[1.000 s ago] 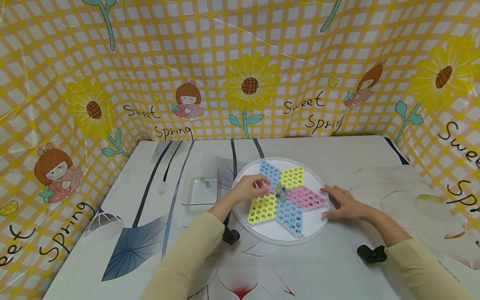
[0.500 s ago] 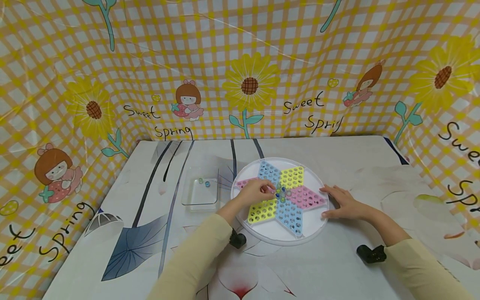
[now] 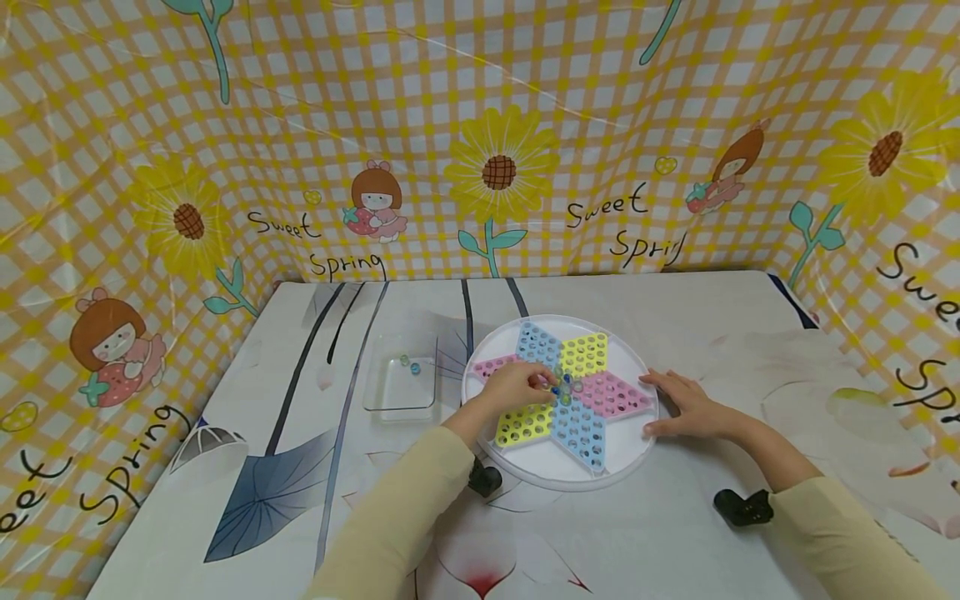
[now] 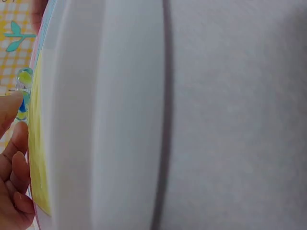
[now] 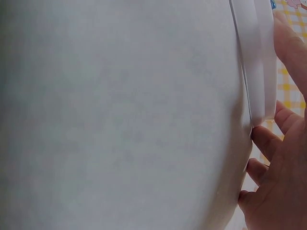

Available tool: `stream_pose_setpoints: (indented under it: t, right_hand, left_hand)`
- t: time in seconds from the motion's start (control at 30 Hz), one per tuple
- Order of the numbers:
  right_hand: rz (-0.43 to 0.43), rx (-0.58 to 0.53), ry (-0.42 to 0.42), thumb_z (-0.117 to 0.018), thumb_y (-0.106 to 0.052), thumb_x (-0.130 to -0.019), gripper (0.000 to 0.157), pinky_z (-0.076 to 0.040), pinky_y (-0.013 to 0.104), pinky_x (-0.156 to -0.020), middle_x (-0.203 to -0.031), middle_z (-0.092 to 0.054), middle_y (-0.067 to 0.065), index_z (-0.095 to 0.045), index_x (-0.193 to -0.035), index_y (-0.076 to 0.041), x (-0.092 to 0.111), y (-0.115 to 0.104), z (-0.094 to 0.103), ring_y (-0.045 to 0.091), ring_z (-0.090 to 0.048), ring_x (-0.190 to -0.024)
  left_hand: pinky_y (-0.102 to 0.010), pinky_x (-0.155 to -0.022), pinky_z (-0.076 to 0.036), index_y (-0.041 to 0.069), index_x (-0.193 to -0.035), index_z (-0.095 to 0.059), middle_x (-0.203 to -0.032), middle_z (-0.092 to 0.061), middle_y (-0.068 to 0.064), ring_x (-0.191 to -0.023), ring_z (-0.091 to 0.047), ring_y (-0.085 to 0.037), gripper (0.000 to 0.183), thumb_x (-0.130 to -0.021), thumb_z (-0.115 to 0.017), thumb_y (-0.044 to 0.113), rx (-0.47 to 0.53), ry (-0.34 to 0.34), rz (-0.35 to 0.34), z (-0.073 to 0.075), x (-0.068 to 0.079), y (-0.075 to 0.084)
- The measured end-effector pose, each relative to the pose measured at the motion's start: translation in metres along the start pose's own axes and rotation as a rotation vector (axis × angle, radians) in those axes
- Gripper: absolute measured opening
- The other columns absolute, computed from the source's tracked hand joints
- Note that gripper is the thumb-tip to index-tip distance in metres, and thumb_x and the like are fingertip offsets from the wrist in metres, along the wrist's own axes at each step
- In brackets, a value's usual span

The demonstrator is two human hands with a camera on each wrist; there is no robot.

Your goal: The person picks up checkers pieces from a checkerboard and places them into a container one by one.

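Note:
A round white Chinese checkers board (image 3: pixel 630 450) has a star of blue, yellow and pink holed sections. Several glass marbles (image 3: pixel 566 391) cluster at its centre. My left hand (image 3: pixel 516 387) is over the pink left section, thumb and fingers curled to a pinch right at the marbles. In the left wrist view, a blue-green marble (image 4: pixel 22 107) shows at the thumb tip of that hand. My right hand (image 3: pixel 686 408) rests at the right rim with its fingers spread; in the right wrist view, its fingertips (image 5: pixel 261 139) lie along the board's edge.
A clear plastic box (image 3: pixel 401 408) holding two marbles (image 3: pixel 410 364) stands left of the board. Black wrist mounts (image 3: pixel 742 507) show by the sleeves. Yellow checked cloth (image 3: pixel 420 108) hangs behind and beside the printed white table cover (image 3: pixel 675 550).
My left hand has moved right across the board to the centre cluster, uncovering the tip of the pink left section. The right hand has stayed at the rim.

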State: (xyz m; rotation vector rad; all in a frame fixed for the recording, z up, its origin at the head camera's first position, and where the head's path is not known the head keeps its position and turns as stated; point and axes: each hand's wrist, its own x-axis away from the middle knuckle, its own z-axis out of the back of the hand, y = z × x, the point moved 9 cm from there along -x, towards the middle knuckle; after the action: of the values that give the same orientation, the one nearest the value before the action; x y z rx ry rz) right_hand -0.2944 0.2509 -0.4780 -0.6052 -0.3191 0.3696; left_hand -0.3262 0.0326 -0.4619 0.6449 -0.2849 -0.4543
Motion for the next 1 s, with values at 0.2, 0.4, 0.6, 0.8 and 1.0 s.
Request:
stream_pose_setpoints:
  t: [0.2,0.4,0.6,0.8,1.0]
  right_hand:
    - [-0.001,0.003,0.001,-0.072,-0.035,-0.072,0.084,-0.009,0.073,-0.093,-0.141,-0.017,0.035,-0.03,-0.135,0.001,0.0003,0.0,0.0004,0.056,-0.003,-0.127]
    - [0.011,-0.003,0.003,-0.073,-0.034,-0.072,0.084,-0.008,0.073,-0.092,-0.141,-0.017,0.035,-0.03,-0.135,0.001,0.0006,-0.0002,0.0006,0.056,-0.003,-0.127]
    - [0.01,-0.004,0.007,-0.072,-0.035,-0.073,0.083,-0.008,0.073,-0.092,-0.142,-0.016,0.035,-0.03,-0.135,0.001,0.0009,0.0007,0.0004,0.056,-0.002,-0.127]
    - [0.002,-0.007,0.002,-0.072,-0.035,-0.073,0.084,-0.006,0.074,-0.092,-0.142,-0.015,0.036,-0.029,-0.135,0.002,0.0006,0.0018,-0.0003,0.056,-0.001,-0.127]
    - [-0.007,-0.006,-0.002,-0.072,-0.036,-0.073,0.085,-0.006,0.074,-0.092,-0.142,-0.014,0.036,-0.029,-0.135,0.002,0.0004,0.0032,-0.001,0.056,0.0,-0.127]
  left_hand:
    - [-0.018,-0.065,-0.034,0.023,-0.1,-0.065,-0.079,-0.054,0.009,-0.073,-0.046,-0.006,0.02,-0.082,-0.068,0.03,0.0,-0.002,0.017,-0.0013,-0.0012,-0.0001]
    - [-0.018,-0.063,-0.034,0.023,-0.098,-0.066,-0.077,-0.053,0.009,-0.071,-0.046,-0.006,0.02,-0.08,-0.07,0.031,-0.013,-0.02,0.031,-0.0026,-0.0017,0.0005]
    - [-0.017,-0.061,-0.033,0.022,-0.098,-0.066,-0.075,-0.053,0.009,-0.068,-0.045,-0.006,0.021,-0.081,-0.069,0.032,-0.029,-0.025,0.047,-0.0022,-0.0004,0.0011]
    - [-0.016,-0.059,-0.03,0.021,-0.098,-0.067,-0.071,-0.051,0.008,-0.065,-0.043,-0.005,0.021,-0.08,-0.069,0.032,-0.049,-0.012,0.044,-0.0012,0.0011,0.0019]
    - [-0.016,-0.059,-0.031,0.02,-0.099,-0.067,-0.071,-0.052,0.009,-0.065,-0.044,-0.004,0.022,-0.081,-0.07,0.032,-0.044,0.002,0.03,0.0004,0.0026,0.0026]
